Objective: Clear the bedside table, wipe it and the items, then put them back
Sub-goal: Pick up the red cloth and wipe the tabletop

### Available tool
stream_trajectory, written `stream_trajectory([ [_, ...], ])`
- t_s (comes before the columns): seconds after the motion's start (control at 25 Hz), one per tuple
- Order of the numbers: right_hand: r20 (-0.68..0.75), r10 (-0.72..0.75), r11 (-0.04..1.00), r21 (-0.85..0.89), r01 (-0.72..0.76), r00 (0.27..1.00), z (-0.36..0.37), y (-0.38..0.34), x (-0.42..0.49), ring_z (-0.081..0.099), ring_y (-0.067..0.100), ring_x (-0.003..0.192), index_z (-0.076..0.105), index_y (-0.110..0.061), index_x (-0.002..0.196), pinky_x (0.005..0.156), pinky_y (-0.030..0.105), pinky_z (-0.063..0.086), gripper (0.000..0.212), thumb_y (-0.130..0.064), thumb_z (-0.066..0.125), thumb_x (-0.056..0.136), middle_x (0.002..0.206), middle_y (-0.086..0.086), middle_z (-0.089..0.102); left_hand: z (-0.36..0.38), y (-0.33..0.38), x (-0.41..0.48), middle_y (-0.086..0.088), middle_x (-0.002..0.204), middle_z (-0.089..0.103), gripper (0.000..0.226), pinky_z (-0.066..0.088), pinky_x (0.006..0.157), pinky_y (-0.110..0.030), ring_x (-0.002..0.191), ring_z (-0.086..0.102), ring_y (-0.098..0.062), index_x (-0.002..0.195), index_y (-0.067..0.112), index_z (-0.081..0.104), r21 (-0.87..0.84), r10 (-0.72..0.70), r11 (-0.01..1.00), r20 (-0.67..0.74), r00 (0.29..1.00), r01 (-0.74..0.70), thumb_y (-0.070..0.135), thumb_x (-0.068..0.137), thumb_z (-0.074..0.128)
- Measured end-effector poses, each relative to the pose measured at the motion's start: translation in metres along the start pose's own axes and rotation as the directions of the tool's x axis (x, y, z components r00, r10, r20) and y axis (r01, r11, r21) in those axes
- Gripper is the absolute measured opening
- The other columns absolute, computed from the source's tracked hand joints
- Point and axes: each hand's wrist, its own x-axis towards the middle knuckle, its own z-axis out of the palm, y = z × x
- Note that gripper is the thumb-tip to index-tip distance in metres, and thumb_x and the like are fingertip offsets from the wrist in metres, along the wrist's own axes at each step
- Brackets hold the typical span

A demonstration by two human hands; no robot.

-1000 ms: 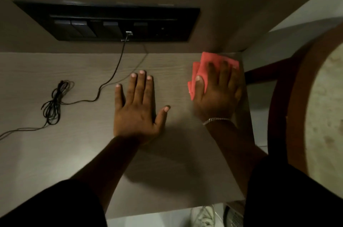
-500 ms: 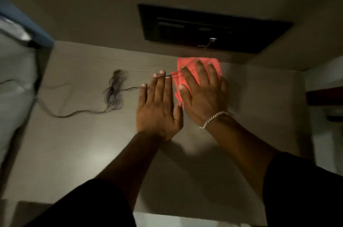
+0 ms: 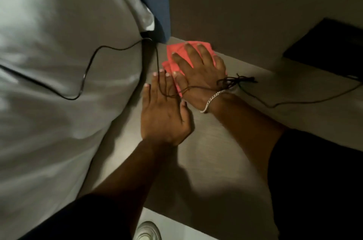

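My right hand [image 3: 198, 71] lies flat on a folded red cloth [image 3: 174, 51], pressing it onto the far left corner of the pale wooden bedside table [image 3: 216, 151]. My left hand [image 3: 163, 110] rests flat and open on the tabletop just in front of it, fingers together. A black charger cable [image 3: 275, 105] runs from the wall panel across the table; its bundled part lies over my right wrist, and a strand crosses my left fingers toward the bed.
A bed with white sheets [image 3: 49, 82] butts against the table's left side, the cable trailing over it. A blue headboard [image 3: 157, 4] stands behind. A dark switch panel [image 3: 330, 51] sits on the wall at right. A white shoe [image 3: 147, 232] shows below the table's front edge.
My right hand has slid the red cloth leftward from the right edge to the far left corner, passing under the cable. My left hand stayed flat beside it; the view swung left toward the bed.
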Motion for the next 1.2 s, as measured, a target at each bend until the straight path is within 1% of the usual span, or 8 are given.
stream_trajectory([
  [0.2,0.002,-0.039,0.999,-0.023,0.039,0.999,-0.002,-0.002,-0.001,0.019,0.028,0.148,0.028,-0.038,0.146,0.114,0.051,0.018,0.053,-0.051,0.027,0.095,0.160,0.002,0.026,-0.009,-0.003,-0.003,-0.019,0.162,0.020,0.079,0.001,0.123,-0.038,0.153,0.013,-0.029,0.154,0.004,0.018,-0.199,-0.021,0.980,-0.035,0.999,0.014,0.036,0.082,0.026],
  [0.4,0.026,-0.039,0.999,-0.007,0.039,0.999,-0.008,-0.004,-0.080,0.019,0.024,0.149,0.031,-0.040,0.145,0.113,0.044,0.016,0.053,-0.052,0.027,0.094,0.160,-0.003,0.026,-0.013,-0.010,-0.040,-0.022,0.161,0.022,0.074,0.006,0.124,-0.044,0.152,0.015,-0.033,0.153,0.001,0.022,-0.019,0.062,0.998,-0.002,0.998,-0.062,0.036,0.089,0.029],
  [0.64,0.092,-0.111,0.994,0.029,0.109,0.990,-0.019,0.055,-0.222,0.019,0.024,0.149,0.035,-0.037,0.144,0.116,0.048,0.019,0.054,-0.054,0.034,0.093,0.160,-0.002,0.027,-0.007,0.033,-0.151,-0.028,0.160,0.019,0.077,0.014,0.121,-0.055,0.150,0.015,-0.041,0.151,-0.002,0.019,0.090,-0.031,0.996,0.082,0.996,0.024,0.050,0.093,0.019],
  [0.76,0.114,0.004,1.000,-0.002,-0.004,0.993,-0.023,0.104,-0.286,0.016,0.022,0.150,0.029,-0.038,0.146,0.114,0.049,0.024,0.055,-0.055,0.028,0.095,0.163,-0.003,0.021,0.006,0.093,-0.184,-0.030,0.159,0.020,0.079,0.010,0.120,-0.055,0.149,0.015,-0.043,0.150,-0.004,0.021,0.086,0.021,0.996,0.097,0.995,-0.029,0.049,0.092,0.022],
  [0.92,0.054,0.232,0.972,-0.051,-0.229,0.971,-0.024,0.157,-0.363,0.026,0.026,0.147,0.034,-0.035,0.145,0.113,0.048,0.028,0.053,-0.052,0.028,0.095,0.158,-0.001,0.032,0.024,0.165,-0.194,-0.029,0.160,0.018,0.080,0.007,0.121,-0.054,0.150,0.013,-0.042,0.150,-0.005,0.019,0.098,0.112,0.987,0.114,0.987,-0.124,0.051,0.093,0.023],
  [1.0,0.013,0.442,0.896,-0.047,-0.441,0.897,-0.021,0.166,-0.403,0.021,0.029,0.149,0.030,-0.036,0.147,0.114,0.050,0.026,0.054,-0.050,0.029,0.095,0.161,0.002,0.027,0.026,0.176,-0.191,-0.028,0.160,0.018,0.080,0.006,0.121,-0.054,0.151,0.011,-0.041,0.151,-0.004,0.018,0.096,0.119,0.987,0.106,0.987,-0.129,0.052,0.094,0.023],
  [1.08,-0.056,0.667,0.742,-0.043,-0.669,0.743,-0.012,0.151,-0.431,0.022,0.033,0.148,0.027,-0.033,0.149,0.111,0.051,0.030,0.056,-0.049,0.033,0.095,0.160,0.006,0.027,0.027,0.171,-0.190,-0.027,0.161,0.018,0.081,0.007,0.121,-0.053,0.151,0.011,-0.039,0.151,-0.003,0.018,0.102,0.143,0.983,0.110,0.984,-0.154,0.054,0.094,0.023],
  [1.2,-0.090,0.810,0.583,0.014,-0.813,0.579,-0.006,0.113,-0.432,0.030,0.035,0.144,0.031,-0.030,0.148,0.107,0.052,0.033,0.055,-0.048,0.033,0.096,0.157,0.010,0.035,0.024,0.150,-0.184,-0.022,0.163,0.017,0.085,0.009,0.122,-0.051,0.152,0.011,-0.034,0.153,0.001,0.017,0.058,0.253,0.964,0.105,0.962,-0.260,0.061,0.093,0.025],
])
